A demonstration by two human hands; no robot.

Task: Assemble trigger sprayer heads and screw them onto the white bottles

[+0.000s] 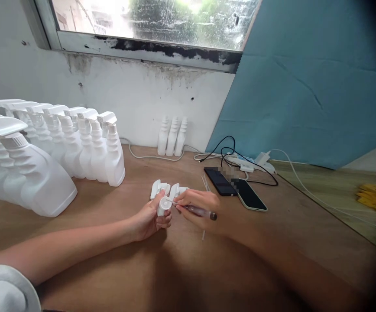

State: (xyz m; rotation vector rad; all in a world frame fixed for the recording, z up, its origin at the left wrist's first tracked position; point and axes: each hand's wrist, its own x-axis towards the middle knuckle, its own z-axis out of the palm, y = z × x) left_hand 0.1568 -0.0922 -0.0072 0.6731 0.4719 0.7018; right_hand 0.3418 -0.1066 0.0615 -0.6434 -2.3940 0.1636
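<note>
My left hand (147,220) is closed around a white spray trigger head (163,208), with its round screw collar facing up. In my right hand (204,203) is a screwdriver (201,211) with a translucent handle and a dark end. Its thin shaft points left, and the tip is at the collar of the spray head; whether it touches cannot be made out. Just behind my hands, white spray heads (156,188) lie on the table, one of them (176,190) partly hidden by my right hand. Thin white tubes (204,234) lie under and beside my right hand.
Several white spray bottles (115,156) with trigger heads stand in rows at the left. Three slim bottles without heads (172,138) stand against the wall. Two phones (220,182) lie to the right, near a power strip (244,164) and loose cables (266,183).
</note>
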